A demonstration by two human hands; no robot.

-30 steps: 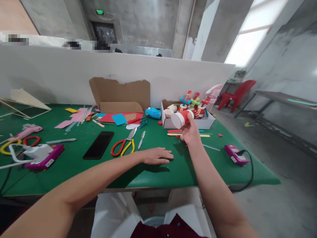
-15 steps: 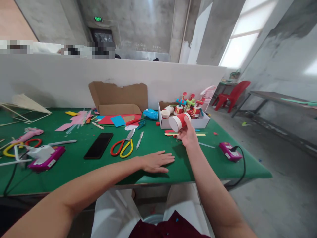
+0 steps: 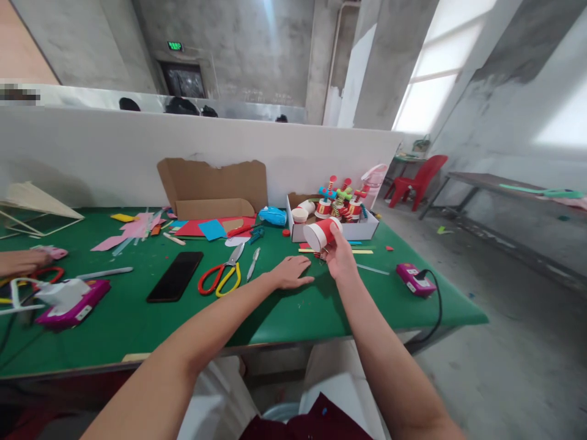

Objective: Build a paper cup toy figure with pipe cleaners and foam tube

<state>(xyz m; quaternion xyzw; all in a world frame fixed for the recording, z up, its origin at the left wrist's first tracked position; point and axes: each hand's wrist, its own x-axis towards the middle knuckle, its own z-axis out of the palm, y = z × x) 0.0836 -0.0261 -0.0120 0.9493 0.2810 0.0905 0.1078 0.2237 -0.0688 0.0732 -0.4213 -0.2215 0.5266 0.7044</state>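
At the bottom centre of the frame, the near edge of the table [image 3: 284, 321] runs between us and our work, and our forearms reach over it. Our left hand [image 3: 291, 272] lies palm down near the middle, its fingers loosely spread, with nothing in their hold. Left of it are the knife [image 3: 253, 264], scissors [image 3: 235, 255] and phone [image 3: 175, 277], so a sweep that way looks tight.

Right of centre, our right hand [image 3: 342, 260] has its fingers curled around the cup [image 3: 323, 235], open only to its width. The cup is raised and tipped, its white end towards the left of the frame — we judge this a step of holding and turning it. Any further move seems to call for a light grip that spares the wall.

The power strip [image 3: 415, 281], at right, and its cord limit that side; between it and our right forearm we see some room. Just behind the cup, the box [image 3: 360, 231] presents its front edge — the tightest spot. Farther back stands the partition [image 3: 220, 140].
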